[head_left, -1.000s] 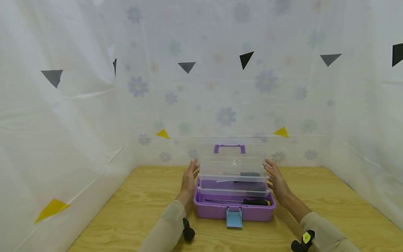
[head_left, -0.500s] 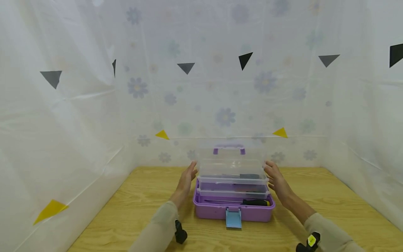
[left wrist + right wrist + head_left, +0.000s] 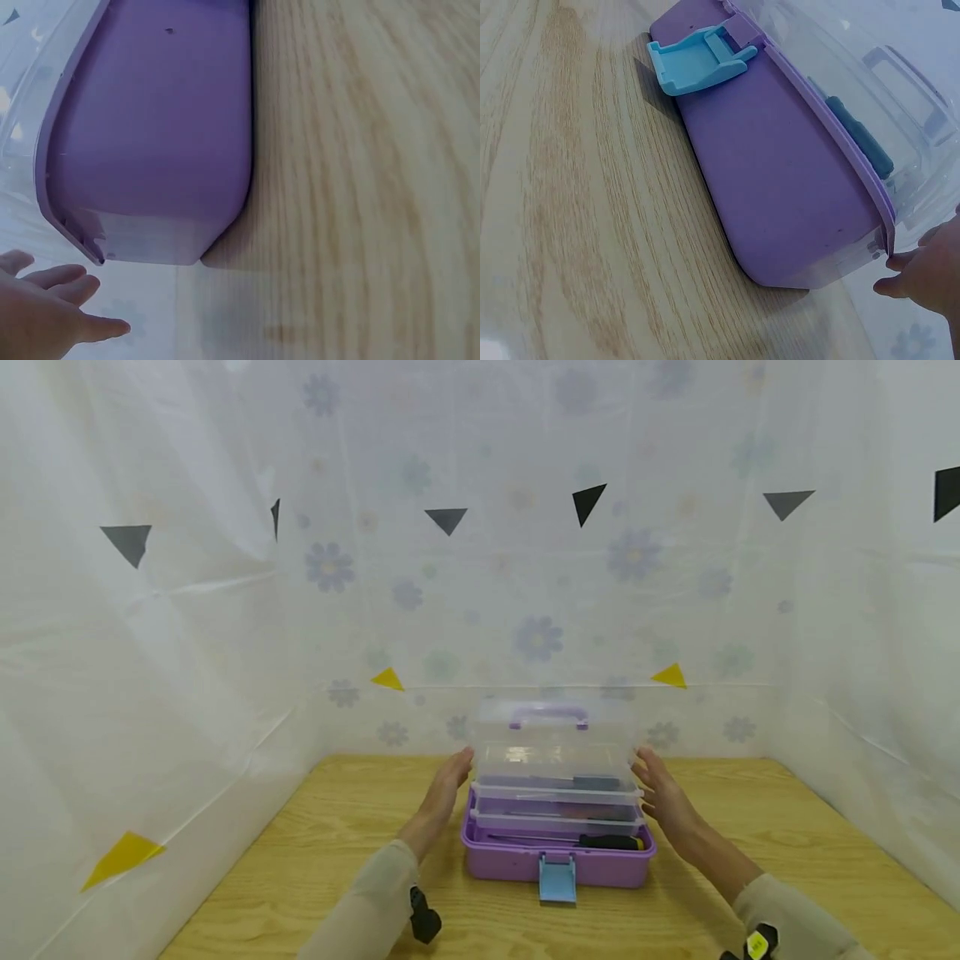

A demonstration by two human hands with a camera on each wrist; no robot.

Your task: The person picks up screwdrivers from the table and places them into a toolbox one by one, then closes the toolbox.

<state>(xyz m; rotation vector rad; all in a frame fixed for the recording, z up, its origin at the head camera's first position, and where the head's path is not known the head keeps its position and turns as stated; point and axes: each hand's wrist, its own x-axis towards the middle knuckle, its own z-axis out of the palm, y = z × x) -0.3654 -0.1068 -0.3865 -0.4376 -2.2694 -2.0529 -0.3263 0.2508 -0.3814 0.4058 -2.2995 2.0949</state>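
Observation:
A purple toolbox [image 3: 510, 864] stands on the table with its clear lid [image 3: 555, 752] raised at the back. Two clear trays [image 3: 517, 821] sit stepped above the base, and a black-handled screwdriver [image 3: 607, 842] lies in the bottom. My left hand [image 3: 438, 797] is beside the lid's left edge, fingers extended; in the left wrist view those fingers [image 3: 64, 287] spread near the box's far corner. On the opposite side, my right hand [image 3: 670, 802] has its relaxed fingertips close to the lid's right edge. A light blue latch [image 3: 557, 881] hangs down in front.
A dark-handled tool [image 3: 596, 782] shows through the upper tray. The purple carry handle [image 3: 549, 717] is on the lid. White patterned sheeting [image 3: 480, 568] with triangle stickers surrounds the wooden table [image 3: 300, 877] at the back and sides.
The trays have sunk a little toward the base, and the lid has tilted, with its handle leaning differently. Both hands have shifted slightly lower, and the left forearm has moved outward to the left.

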